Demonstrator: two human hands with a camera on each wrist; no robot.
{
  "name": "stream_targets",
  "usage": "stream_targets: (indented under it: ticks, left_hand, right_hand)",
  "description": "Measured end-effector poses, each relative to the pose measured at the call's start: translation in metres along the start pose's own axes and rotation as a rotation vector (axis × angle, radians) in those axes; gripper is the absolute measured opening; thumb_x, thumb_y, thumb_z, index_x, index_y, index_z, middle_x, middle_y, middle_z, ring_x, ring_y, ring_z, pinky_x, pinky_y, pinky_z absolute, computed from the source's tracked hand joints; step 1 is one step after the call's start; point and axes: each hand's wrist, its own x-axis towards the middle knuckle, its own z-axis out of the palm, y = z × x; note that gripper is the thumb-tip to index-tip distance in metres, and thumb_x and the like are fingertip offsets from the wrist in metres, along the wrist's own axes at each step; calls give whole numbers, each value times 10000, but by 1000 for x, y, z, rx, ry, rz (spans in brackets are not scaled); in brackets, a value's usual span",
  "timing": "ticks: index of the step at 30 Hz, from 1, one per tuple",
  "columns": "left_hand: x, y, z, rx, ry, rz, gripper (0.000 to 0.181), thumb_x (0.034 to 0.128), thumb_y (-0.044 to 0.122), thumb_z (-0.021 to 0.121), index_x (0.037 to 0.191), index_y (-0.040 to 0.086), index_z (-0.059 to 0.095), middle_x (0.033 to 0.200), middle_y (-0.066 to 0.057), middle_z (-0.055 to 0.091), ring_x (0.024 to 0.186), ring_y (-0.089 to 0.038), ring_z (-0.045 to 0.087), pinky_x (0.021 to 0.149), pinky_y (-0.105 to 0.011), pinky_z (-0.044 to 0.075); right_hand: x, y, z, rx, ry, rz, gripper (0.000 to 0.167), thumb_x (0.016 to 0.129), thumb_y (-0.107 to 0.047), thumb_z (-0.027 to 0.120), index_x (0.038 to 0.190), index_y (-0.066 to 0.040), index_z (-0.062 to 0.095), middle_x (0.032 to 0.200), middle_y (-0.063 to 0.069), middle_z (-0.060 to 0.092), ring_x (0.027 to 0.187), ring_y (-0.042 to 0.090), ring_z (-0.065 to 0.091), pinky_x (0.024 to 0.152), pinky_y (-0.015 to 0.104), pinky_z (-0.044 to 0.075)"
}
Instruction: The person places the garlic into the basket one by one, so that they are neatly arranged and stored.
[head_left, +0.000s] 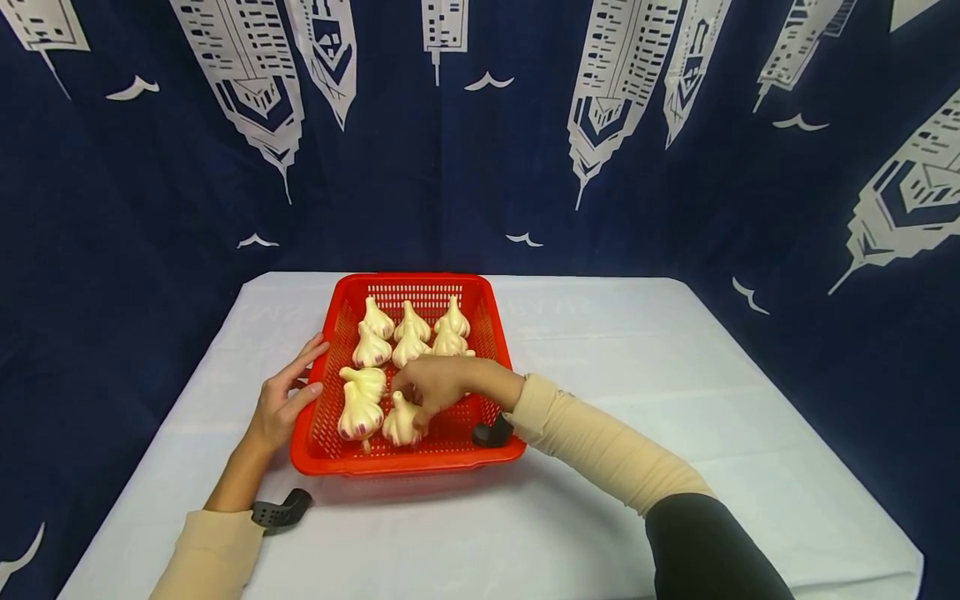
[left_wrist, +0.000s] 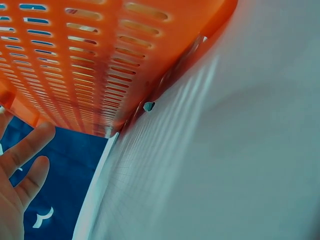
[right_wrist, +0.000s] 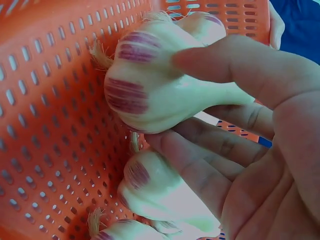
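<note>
Inside a red perforated plastic basket [head_left: 427, 465], my right hand [head_left: 442, 383] pinches a garlic bulb [head_left: 401, 423] near the front middle. The right wrist view shows that pale bulb [right_wrist: 150, 100] with purple streaks and a tuft of roots; the thumb lies on one side, fingers on the other. My left hand [head_left: 276, 406] touches the basket's left rim, its fingers fairly straight. Seen from the left wrist, two of its fingers extend beside the basket's outer wall [left_wrist: 90, 65]. Two garlic bulbs [head_left: 361, 410] lie left of the pinched one. My right hand hides part of the basket's middle.
Toward the back of the basket, several more garlic bulbs [head_left: 411, 333] stand in rows. The basket sits on a white-covered table [head_left: 637, 375]. Behind it hangs a dark blue cloth [head_left: 450, 192] with white building prints. Black bands sit at both wrists.
</note>
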Motion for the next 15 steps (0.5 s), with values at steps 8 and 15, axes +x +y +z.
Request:
stream_targets:
  ticks: [8,15]
  left_hand:
    - [0,-3,3,4,1,-1,527,863,63,520,1385,-12,547,1494,-186,445,918,13,564,746,-153,440]
    - [-4,-3,-1,44,-2,4,535,851,63,535,1380,-17,548,1490,-187,449,950,46,545,756,-143,433]
  right_hand:
    - [-7,2,-7,109,28,34,465,770,-95,826,1194,-44,643,1063,92,713,965,134,669,841,204,496]
    - [-41,5,-34,121,102,54,525,843,-138,763,1317,3,586,1110,155,699,953,155,684,845,232,515]
